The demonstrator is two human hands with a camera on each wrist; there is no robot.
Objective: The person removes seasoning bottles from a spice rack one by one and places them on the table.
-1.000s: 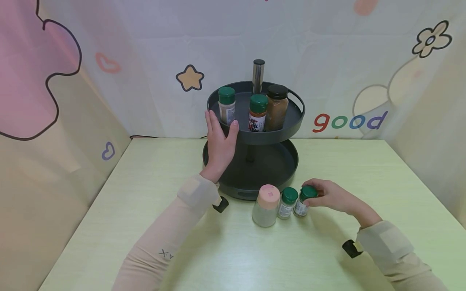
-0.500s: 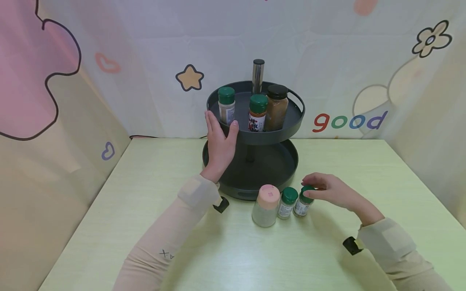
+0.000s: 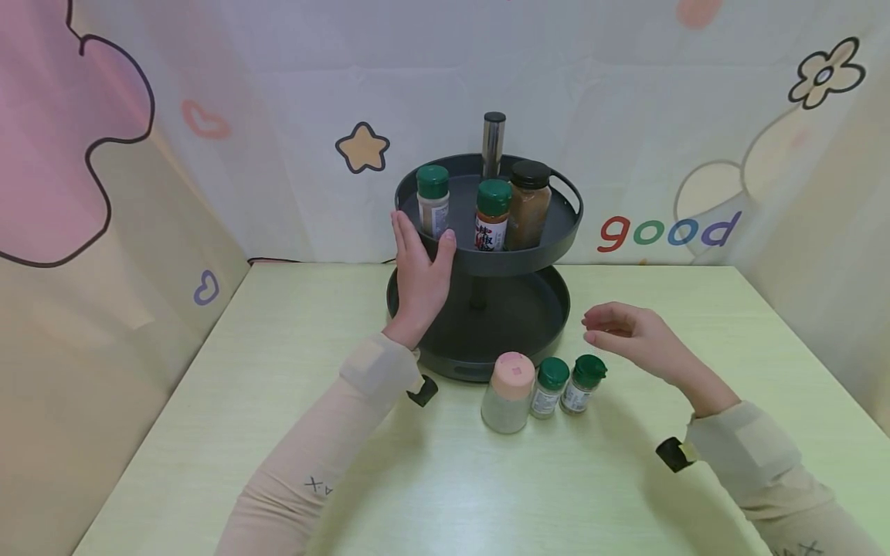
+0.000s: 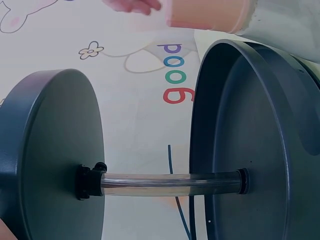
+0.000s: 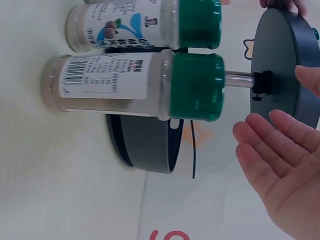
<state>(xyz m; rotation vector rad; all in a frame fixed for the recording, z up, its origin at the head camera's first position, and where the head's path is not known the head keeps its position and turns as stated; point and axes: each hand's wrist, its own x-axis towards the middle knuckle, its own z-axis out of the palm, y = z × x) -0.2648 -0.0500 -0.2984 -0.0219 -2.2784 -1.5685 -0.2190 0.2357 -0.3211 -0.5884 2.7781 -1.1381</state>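
My left hand [image 3: 421, 279] rests against the left front rim of the upper tray [image 3: 535, 261] of a dark two-tier rack, thumb and fingers spread along it. Above the table, right of the rack, my right hand [image 3: 643, 340] holds nothing, its fingers loosely bent. Just below it stands a green-capped spice jar [image 3: 580, 386]. In the right wrist view that spice jar [image 5: 112, 82] is apart from the fingers [image 5: 265, 145]. A second green-capped spice jar [image 3: 549, 390] and a glass jar with a pink lid [image 3: 510, 398] stand to its left.
The upper tray carries two green-capped spice jars, one pale [image 3: 434, 202] and one red-labelled [image 3: 492, 216], and a black-lidded brown jar [image 3: 530, 207]. Beneath is the lower tray [image 3: 480, 332]. A metal post [image 3: 493, 143] rises through the rack. A printed cloth [image 3: 299, 154] hangs behind the table.
My right hand has let go of the rightmost green-capped spice jar and moved up and slightly right of it. My left hand stays at the upper tray.
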